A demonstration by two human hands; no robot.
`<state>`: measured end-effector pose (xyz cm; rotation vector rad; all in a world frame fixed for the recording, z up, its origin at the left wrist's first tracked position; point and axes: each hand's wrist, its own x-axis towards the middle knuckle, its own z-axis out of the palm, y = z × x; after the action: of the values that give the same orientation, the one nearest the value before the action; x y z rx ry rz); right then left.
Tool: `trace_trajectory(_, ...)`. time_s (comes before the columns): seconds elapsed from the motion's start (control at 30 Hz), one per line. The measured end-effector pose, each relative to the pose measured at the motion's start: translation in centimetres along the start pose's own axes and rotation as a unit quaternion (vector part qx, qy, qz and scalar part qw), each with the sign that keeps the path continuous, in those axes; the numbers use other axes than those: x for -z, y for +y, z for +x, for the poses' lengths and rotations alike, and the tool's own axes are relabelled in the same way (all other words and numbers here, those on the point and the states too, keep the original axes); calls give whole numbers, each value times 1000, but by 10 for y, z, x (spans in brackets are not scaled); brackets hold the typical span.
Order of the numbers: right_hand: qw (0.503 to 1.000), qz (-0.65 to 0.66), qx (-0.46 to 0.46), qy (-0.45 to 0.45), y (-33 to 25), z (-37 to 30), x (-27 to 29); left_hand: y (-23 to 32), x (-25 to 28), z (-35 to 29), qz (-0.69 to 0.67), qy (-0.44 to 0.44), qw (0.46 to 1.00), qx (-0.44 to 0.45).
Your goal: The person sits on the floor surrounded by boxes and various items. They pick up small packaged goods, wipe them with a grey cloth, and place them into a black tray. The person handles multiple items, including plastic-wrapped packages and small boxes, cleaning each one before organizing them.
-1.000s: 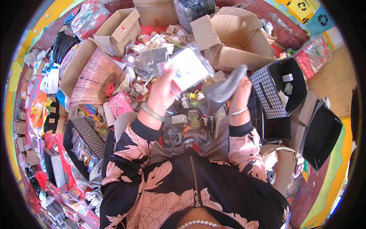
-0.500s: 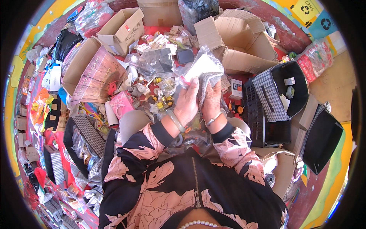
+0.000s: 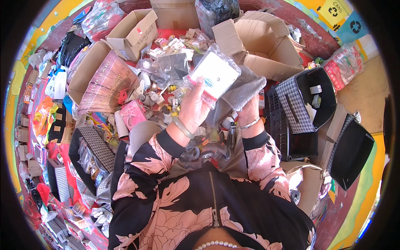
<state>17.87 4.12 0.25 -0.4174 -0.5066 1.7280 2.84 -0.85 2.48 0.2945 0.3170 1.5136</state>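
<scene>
My left hand [image 3: 193, 110] grips a flat white square package [image 3: 217, 71] in a clear plastic sleeve, with a pink edge and a small blue print, my thumb on its front. Close beside it, my right hand [image 3: 249, 113] is closed on a grey cloth [image 3: 245, 88] that spreads up and to the left behind the package. The cloth hides part of that hand's fingers. Below both hands lie small loose items and clear plastic bags. Just beyond the package is a dark flat square in clear plastic [image 3: 172, 66].
An open cardboard box [image 3: 273, 66] stands at the far right, another box [image 3: 139, 39] at the far left. Black crates [image 3: 287, 146] and a houndstooth fabric box [image 3: 293, 110] are on my right. A pink pleated box [image 3: 109, 81] and more clutter fill the left.
My hands have moved apart, the right one going right with the grey cloth. The white package now faces up, flat and fully visible, in my left hand.
</scene>
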Motion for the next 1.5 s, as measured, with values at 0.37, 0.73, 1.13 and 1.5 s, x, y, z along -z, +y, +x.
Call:
trace_trajectory(0.37, 996, -67, 48, 34, -4, -3, 7, -17, 3, 3, 129, -56, 990, 8)
trace_trajectory(0.73, 843, -509, 164, 50, 14, -20, -11, -15, -5, -1, 88, 8, 993, 80)
trace_trajectory(1.13, 955, -272, 89, -82, 0, -48, -28, 21, -1, 4, -64, -37, 997, 25)
trace_trajectory(1.5, 972, -195, 56, 120, -37, -38, -10, 13, -8, 0, -54, -95, 994, 24)
